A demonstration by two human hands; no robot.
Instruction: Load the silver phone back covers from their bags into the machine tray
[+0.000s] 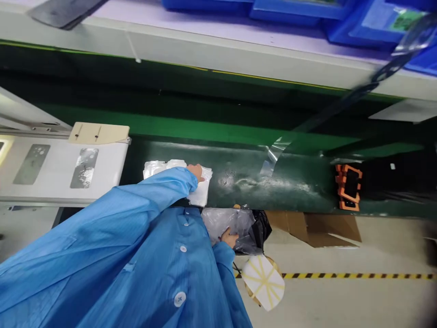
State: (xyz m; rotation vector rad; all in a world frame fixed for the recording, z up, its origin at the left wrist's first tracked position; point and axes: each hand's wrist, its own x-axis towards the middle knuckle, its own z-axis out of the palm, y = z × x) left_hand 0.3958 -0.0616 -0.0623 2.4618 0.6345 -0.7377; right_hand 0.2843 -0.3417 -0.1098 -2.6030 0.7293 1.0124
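My left hand (pixel 195 172) reaches over the dark green bench, its fingers curled down on the edge of a thin white plastic piece (pixel 199 195) in a small pile. More thin white pieces (pixel 154 167) lie just left of it, partly covered by my blue sleeve. Lower down, close to my body, my right hand (pixel 229 238) is closed on the near side of a clear plastic bag (pixel 221 218). Black plastic (pixel 262 225) shows along the bag's right side. What lies inside the bag cannot be made out.
A white conveyor-like surface (pixel 102 168) carries silvery plates at left. Orange-framed devices (pixel 350 187) are stacked on the bench (pixel 273 196) at right. A clear strip (pixel 273 155) hangs ahead. Blue bins (pixel 290 11) line the upper shelf. Cardboard (pixel 307 226) and a round stool (pixel 264 280) stand below.
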